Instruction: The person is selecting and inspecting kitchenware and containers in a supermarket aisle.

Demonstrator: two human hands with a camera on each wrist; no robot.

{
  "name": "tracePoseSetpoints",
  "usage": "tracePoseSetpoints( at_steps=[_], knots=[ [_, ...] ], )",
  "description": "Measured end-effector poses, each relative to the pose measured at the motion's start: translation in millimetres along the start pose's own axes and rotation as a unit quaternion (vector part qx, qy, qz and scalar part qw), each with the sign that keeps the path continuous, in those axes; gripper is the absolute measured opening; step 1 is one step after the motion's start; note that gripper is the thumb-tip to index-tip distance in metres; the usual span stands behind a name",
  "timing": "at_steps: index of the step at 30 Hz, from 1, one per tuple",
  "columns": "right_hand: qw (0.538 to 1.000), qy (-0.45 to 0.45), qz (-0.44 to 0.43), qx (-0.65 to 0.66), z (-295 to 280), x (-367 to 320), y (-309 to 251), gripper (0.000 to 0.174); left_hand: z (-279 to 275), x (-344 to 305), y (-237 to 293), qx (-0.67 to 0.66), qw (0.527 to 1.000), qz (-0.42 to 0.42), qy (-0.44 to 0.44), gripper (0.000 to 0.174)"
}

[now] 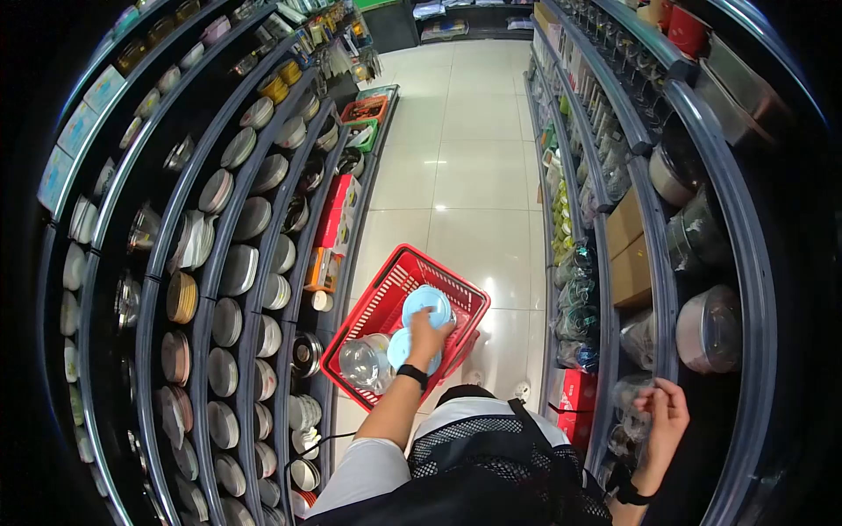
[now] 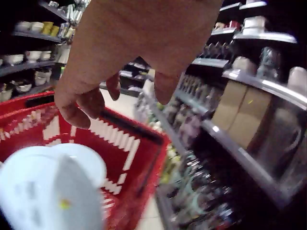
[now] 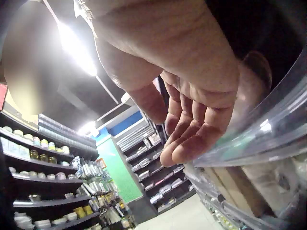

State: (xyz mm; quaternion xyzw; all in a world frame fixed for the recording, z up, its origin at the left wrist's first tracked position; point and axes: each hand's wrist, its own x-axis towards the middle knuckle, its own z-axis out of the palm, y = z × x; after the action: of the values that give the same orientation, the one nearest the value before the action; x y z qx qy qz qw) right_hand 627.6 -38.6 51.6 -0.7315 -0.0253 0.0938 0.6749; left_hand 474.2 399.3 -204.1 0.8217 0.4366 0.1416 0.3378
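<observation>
My left hand (image 1: 426, 338) hovers over a red shopping basket (image 1: 478, 302), fingers loosely bent and nothing in them. Beneath it, two round light-blue lids (image 1: 424, 302) top containers inside the basket; the hand overlaps them in the head view. In the left wrist view the fingers hang apart from the pale lids (image 2: 86, 160). A clear rounded container (image 1: 364, 361) lies at the basket's near left. To the right, my right hand (image 1: 667, 419) is raised beside the shelf, fingers slightly bent and holding nothing, near clear-wrapped items (image 1: 633, 399).
Shelves with stacked bowls and plates (image 1: 226, 323) line the left side. On the right, a shelf carries brown cardboard boxes (image 1: 628, 250) and a clear-wrapped pot (image 1: 707, 329). A red box (image 1: 576, 405) stands low at right. Pale tiled floor (image 1: 456, 175) runs between the shelves.
</observation>
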Motion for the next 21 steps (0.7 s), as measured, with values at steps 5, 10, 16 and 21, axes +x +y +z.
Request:
tracePoseSetpoints(
  at_steps=[5, 10, 16, 21],
  knots=[
    [0.987, -0.137, 0.032, -0.076, 83.5, -1.0, 25.9, 0.018, -47.5, 17.9, -99.2, 0.125, 0.986, -0.109, -0.027, 0.096],
    [0.924, -0.251, -0.025, -0.286, 144.5, -37.6, 45.2, 0.026, -46.0, 41.8, -145.6, 0.045, 0.951, -0.099, -0.291, 0.115],
    [0.898, -0.266, 0.037, -0.348, 166.0, -65.3, 49.4, 0.029, -56.3, 59.3, -141.7, 0.063, 0.906, -0.1, -0.406, 0.134],
    [0.897, -0.254, 0.026, -0.36, 172.3, -79.9, 61.8, 0.03, -58.1, 75.2, -133.2, 0.118, 0.875, -0.096, -0.46, 0.13]
  ],
)
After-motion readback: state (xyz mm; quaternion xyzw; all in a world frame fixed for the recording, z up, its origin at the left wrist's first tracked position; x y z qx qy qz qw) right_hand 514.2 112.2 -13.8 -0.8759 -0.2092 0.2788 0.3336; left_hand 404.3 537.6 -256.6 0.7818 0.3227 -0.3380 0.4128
